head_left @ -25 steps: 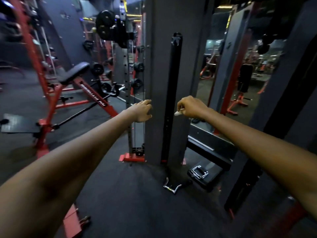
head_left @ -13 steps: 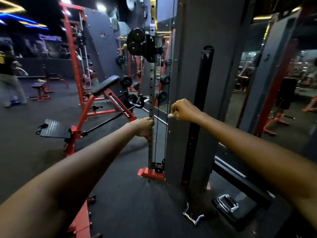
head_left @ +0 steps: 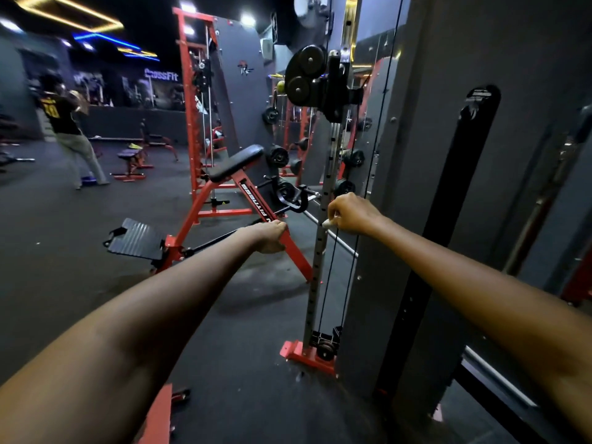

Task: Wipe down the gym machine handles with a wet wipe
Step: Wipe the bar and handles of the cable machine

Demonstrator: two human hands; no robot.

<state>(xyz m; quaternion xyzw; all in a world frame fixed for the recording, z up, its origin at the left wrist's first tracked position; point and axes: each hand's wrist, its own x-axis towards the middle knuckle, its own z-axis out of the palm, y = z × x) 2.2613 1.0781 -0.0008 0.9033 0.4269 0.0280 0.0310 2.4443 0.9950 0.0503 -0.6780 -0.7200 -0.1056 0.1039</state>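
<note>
Dim gym, dark floor (head_left: 80, 251). Light comes from small ceiling spots (head_left: 248, 19) and blue/yellow LED strips (head_left: 96, 36), well up and left of the fingers. Spots blow out. Background person (head_left: 64, 123) is motion-blurred. Strong wide-angle stretch at the edges, forearms look oversized.

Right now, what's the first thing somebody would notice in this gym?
Two bare arms stretch out in front: the right hand pinches a white wipe beside a silver pole with holes, and the left hand hangs loosely curled, holding nothing. Behind them stands a red bench with a black pad. Far left, a blurry person moves under blue lights.
</note>
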